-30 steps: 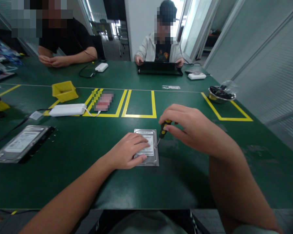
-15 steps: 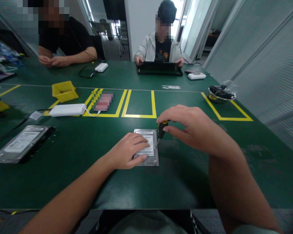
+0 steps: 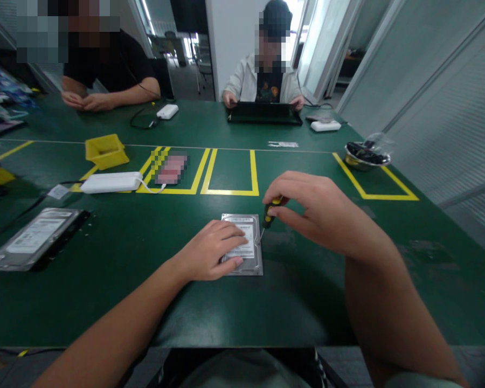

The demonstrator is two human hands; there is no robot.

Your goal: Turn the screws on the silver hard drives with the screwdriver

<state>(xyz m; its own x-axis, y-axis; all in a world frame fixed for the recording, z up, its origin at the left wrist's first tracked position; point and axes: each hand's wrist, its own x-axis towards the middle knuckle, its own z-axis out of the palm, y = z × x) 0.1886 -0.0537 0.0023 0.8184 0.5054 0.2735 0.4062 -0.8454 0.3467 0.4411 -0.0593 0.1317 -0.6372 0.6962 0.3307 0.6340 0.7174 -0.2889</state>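
Note:
A silver hard drive (image 3: 251, 242) lies flat on the green table (image 3: 145, 242), straight in front of me. My left hand (image 3: 210, 252) rests palm down on its left half and covers much of the label. My right hand (image 3: 311, 207) pinches a small screwdriver (image 3: 269, 213) with a black and yellow handle. The screwdriver stands tilted, with its tip down at the drive's right edge.
A second hard drive (image 3: 34, 237) lies at the left. Behind it are a white box with a cable (image 3: 111, 182), a yellow bin (image 3: 105, 151) and yellow taped squares (image 3: 230, 172). A metal bowl (image 3: 366, 155) sits at the right. Two people sit across the table, one at a laptop (image 3: 264, 114).
The fingers of my right hand have shifted slightly around the screwdriver handle, which stays at the drive's right edge. My left hand has not moved.

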